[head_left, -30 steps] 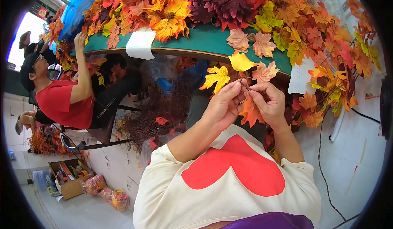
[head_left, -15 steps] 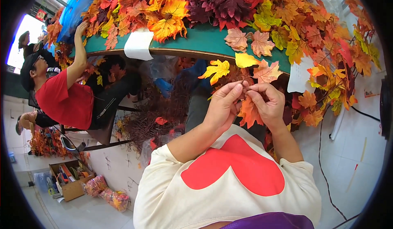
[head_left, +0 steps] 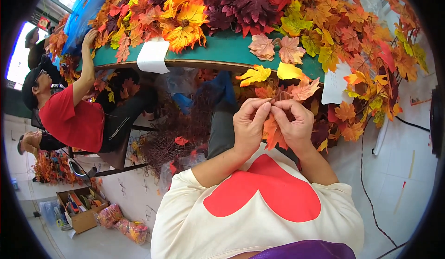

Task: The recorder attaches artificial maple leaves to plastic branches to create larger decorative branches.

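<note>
My left hand [head_left: 250, 124] and my right hand [head_left: 293, 123] meet in front of my chest, with thumbs and fingers pinched together on the thin stem of an artificial maple leaf spray. Its orange leaf [head_left: 273, 133] hangs below and between the hands. Beyond the fingertips spread a yellow leaf [head_left: 254, 75], another yellow leaf [head_left: 290, 71] and a peach-orange leaf [head_left: 304, 90] of what looks like the same spray. The stem itself is mostly covered by my fingers.
The green table [head_left: 218, 47] carries piled artificial leaves [head_left: 185, 20], a white paper [head_left: 153, 56] and a blue plastic bag [head_left: 88, 15]. A co-worker in a red shirt [head_left: 74, 124] sits at left. Brown twigs [head_left: 167, 138] lie beneath the table; a cardboard box [head_left: 85, 219] stands on the floor.
Both hands have drawn closer together and sunk slightly, fingertips now touching. The spray's leaves have tilted and shifted with them. The co-worker's arm stays about the same.
</note>
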Demonstrator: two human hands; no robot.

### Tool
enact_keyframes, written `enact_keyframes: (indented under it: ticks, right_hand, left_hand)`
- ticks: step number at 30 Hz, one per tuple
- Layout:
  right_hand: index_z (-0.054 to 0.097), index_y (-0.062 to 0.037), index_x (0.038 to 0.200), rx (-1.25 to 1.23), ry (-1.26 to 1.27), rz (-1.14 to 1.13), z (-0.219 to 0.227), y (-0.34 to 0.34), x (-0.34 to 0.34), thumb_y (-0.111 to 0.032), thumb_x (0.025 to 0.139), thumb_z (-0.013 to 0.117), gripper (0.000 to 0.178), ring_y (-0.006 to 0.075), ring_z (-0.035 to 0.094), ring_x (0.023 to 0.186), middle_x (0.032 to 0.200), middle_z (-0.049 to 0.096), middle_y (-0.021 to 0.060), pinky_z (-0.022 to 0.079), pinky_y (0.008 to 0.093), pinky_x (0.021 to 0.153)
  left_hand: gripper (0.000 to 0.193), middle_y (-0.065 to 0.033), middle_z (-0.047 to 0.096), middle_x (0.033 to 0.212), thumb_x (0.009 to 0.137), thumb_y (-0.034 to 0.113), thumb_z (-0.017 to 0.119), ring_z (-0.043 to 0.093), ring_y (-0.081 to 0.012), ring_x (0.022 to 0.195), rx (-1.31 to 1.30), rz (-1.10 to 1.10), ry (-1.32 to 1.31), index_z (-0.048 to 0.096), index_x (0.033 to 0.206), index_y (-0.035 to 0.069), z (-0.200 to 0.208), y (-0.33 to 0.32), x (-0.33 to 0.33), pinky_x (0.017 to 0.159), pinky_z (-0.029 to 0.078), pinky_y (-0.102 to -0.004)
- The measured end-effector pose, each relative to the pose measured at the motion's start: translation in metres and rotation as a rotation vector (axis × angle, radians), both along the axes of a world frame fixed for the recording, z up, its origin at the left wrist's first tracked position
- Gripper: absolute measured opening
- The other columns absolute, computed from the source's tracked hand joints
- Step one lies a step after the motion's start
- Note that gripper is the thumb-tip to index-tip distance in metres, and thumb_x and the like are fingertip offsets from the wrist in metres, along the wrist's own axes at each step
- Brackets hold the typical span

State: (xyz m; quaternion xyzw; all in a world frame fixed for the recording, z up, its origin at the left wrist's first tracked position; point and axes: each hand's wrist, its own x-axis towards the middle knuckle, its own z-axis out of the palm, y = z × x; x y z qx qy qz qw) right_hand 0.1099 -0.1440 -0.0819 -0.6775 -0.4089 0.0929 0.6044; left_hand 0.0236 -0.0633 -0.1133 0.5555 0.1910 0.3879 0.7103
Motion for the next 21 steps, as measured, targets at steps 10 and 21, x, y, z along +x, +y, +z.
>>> enact_keyframes:
  ticks: [10, 21]
  right_hand:
    - [0.060, 0.0020, 0.083, -0.029, 0.451, 0.235, -0.017, 0.012, 0.025, -0.006, 0.081, 0.060, 0.008, 0.0038, 0.054, 0.066, 0.073, 0.061, 0.0010, 0.044, 0.0176, 0.060]
    - [0.058, 0.0003, 0.085, 0.077, 0.641, 0.314, -0.028, 0.014, 0.034, -0.006, 0.083, 0.057, 0.007, 0.0036, 0.052, 0.067, 0.075, 0.058, 0.0002, 0.043, 0.0169, 0.062]
  left_hand:
    - [0.021, -0.0017, 0.056, 0.085, 0.089, 0.011, 0.050, 0.051, -0.0051, 0.066, -0.470, -0.208, -0.033, 0.054, 0.106, 0.001, 0.010, 0.012, -0.005, 0.055, 0.045, -0.0197]
    - [0.017, -0.0055, 0.060, 0.086, 0.083, 0.009, 0.059, 0.058, -0.0106, 0.073, -0.308, -0.440, 0.162, 0.057, 0.098, 0.000, 0.007, 0.032, -0.024, 0.068, 0.050, -0.0254]
